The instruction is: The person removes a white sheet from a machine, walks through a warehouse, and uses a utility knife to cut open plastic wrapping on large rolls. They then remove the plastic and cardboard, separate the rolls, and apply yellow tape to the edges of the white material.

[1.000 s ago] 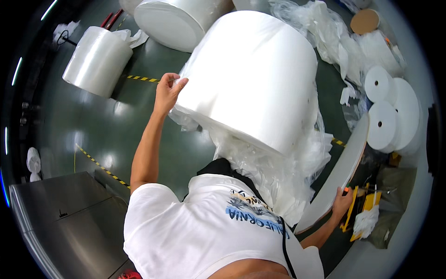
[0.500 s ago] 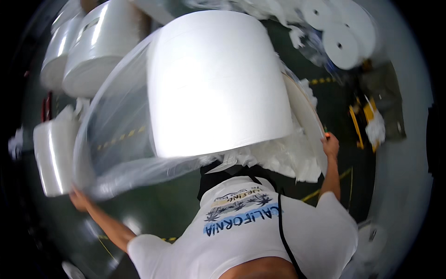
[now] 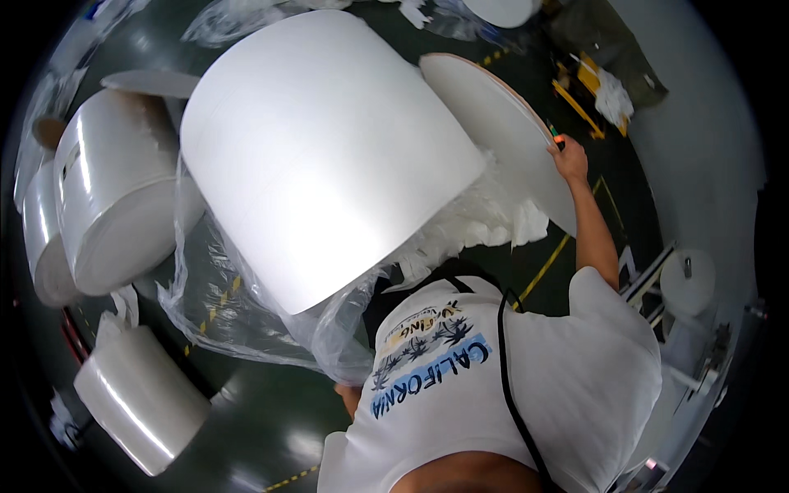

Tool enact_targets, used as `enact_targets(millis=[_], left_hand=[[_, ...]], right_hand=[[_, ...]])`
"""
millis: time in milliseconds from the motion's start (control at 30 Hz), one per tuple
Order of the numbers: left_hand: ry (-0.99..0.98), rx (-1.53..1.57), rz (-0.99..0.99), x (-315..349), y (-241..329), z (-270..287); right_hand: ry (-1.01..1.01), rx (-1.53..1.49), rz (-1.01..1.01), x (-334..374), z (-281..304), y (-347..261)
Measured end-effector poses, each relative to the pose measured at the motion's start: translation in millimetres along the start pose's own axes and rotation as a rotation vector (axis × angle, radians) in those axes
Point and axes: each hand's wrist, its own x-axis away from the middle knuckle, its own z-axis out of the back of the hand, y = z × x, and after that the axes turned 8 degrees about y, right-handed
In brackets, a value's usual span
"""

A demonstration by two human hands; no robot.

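A large white roll (image 3: 329, 164) stands before me, with clear plastic film (image 3: 255, 329) slipped down around its near and left sides. My left hand (image 3: 348, 398) is low by my body at the gathered edge of the film and is closed on it; its fingers are partly hidden. My right hand (image 3: 569, 159), stretched out to the right, grips the rim of a big round white disc (image 3: 501, 123) with a brown edge, tilted against the roll's right side. A small green and orange tool (image 3: 557, 138), kind unclear, sticks out of the same hand. Crumpled white wrapping (image 3: 493, 222) hangs between disc and roll.
Wrapped rolls (image 3: 123, 197) stand at the left, and a smaller wrapped roll (image 3: 144, 398) lies nearer. A yellow frame (image 3: 583, 90) with a white bag is at the far right. Machine parts (image 3: 682, 329) stand at the right beside the grey wall (image 3: 699, 181).
My left hand has come in from the far left toward my body, drawing the film with it. The right hand and disc have swung outward from the roll. My view has turned.
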Motion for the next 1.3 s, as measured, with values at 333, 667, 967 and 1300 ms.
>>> enact_targets(millis=[333,667,967,1300], left_hand=[[-0.020,-0.201,-0.238,29,18,-191],[0.325,-1.173,-0.297,179,-61,-232],[0.859,-1.252,-0.223,202,-55,-339],[-0.166,-0.583,-0.234,259,-41,-588]], right_hand=[[0.050,-0.244,-0.081,-12,-23,196],[-0.098,-0.479,-0.078,-88,-48,317],[-0.085,-0.563,0.081,-237,-10,283],[-0.055,-0.428,0.153,-460,5,269]])
